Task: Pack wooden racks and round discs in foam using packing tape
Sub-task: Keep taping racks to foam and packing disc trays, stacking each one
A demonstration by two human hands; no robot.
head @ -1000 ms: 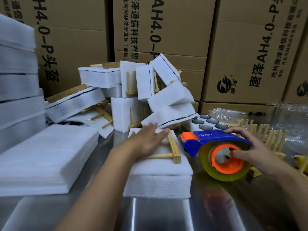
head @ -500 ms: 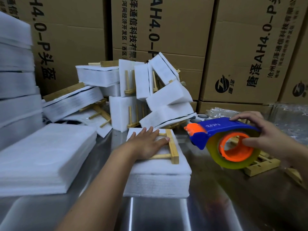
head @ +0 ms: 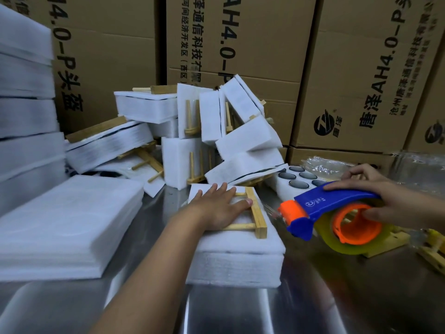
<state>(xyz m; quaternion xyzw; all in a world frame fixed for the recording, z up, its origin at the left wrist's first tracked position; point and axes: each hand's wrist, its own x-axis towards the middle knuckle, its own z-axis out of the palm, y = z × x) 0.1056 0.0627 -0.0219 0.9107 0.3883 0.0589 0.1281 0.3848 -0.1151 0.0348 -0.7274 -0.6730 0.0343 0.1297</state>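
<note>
The left hand (head: 216, 209), fingers flat, is pressing the wooden rack (head: 258, 214) onto the foam stack (head: 236, 261); the right hand (head: 390, 201) is gripping the tape dispenser (head: 325, 204) just beside it, seemingly off the tabletop.

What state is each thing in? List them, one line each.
foam block: lying flat.
rack: flat on the foam block.
tape gun: held, nose toward the foam block.
discs: seated in holes, uncovered.
left grip: open, pressing the rack.
right grip: curled round the tape gun.
</note>
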